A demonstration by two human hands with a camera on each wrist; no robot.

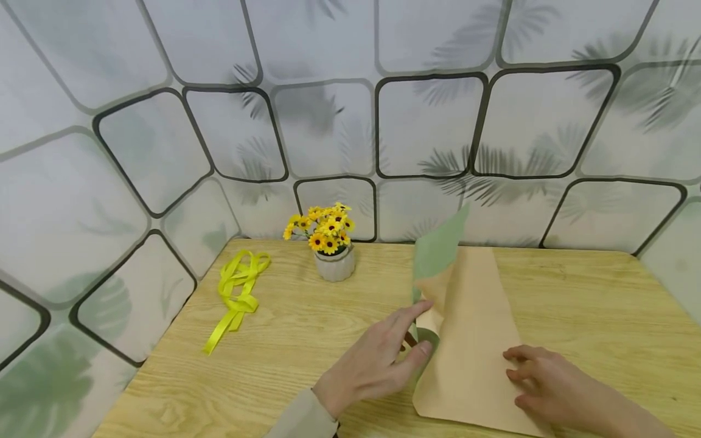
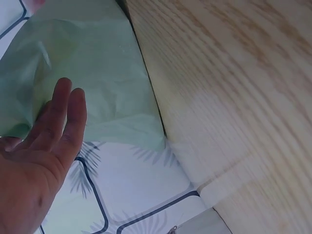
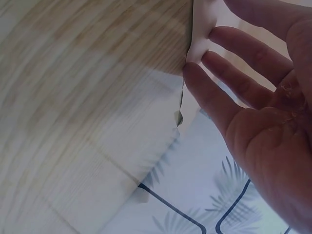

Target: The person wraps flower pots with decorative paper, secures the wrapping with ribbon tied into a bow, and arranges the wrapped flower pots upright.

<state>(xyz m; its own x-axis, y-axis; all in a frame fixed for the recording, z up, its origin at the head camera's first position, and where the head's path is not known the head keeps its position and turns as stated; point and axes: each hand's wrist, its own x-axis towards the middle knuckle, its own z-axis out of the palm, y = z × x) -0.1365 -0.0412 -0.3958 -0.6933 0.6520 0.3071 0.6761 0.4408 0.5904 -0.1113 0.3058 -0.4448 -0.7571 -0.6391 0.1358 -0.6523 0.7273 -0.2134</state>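
Observation:
A sheet of wrapping paper (image 1: 476, 340), tan on one face and pale green on the other, lies at the right of the table. Its left side rises as a curled flap, whose green face (image 1: 438, 246) shows at the top. My left hand (image 1: 372, 359) touches this flap with thumb and forefinger apart; in the left wrist view, extended fingers lie against the green paper (image 2: 105, 92). A small dark brown thing, mostly hidden, shows between them. My right hand (image 1: 558, 386) touches the sheet's right edge with loosely bent, spread fingers, also seen in the right wrist view.
A yellow ribbon (image 1: 239, 283) lies loosely heaped on the wooden table (image 1: 296, 340) at the left. Near the back edge stands a small pale pot (image 1: 336, 266) of yellow artificial-looking flowers (image 1: 330, 228). A patterned cloth wall (image 1: 328, 128) encloses the back and sides.

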